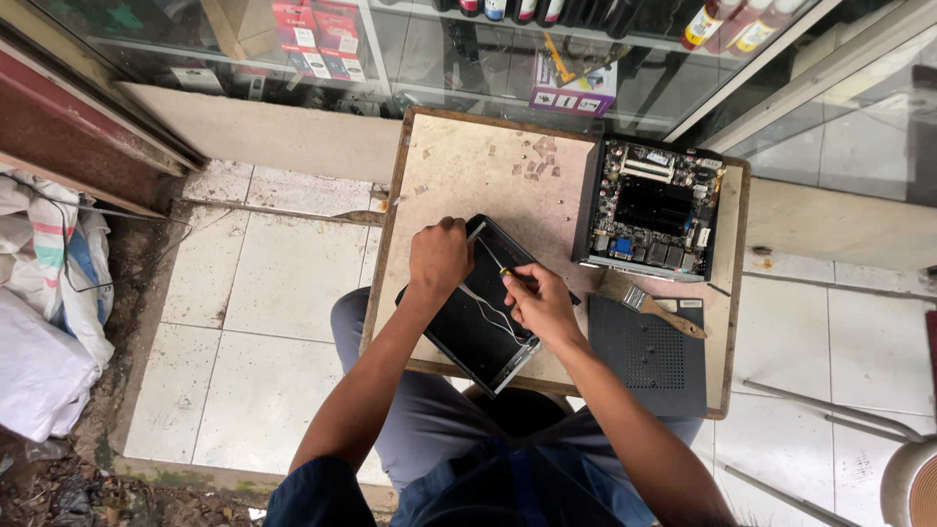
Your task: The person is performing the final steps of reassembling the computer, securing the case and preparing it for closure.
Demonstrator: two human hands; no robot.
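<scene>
Worn wooden table [459,156], flat black case [473,332]

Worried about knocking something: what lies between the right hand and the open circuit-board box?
In the head view, only bare tabletop separates the right hand from the box; the brush lies lower.

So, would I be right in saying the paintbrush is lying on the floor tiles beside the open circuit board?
Not quite: in the head view the paintbrush lies on the small table, not the floor tiles, partly over the dark perforated cover. It is indeed beside the open circuit board.
</scene>
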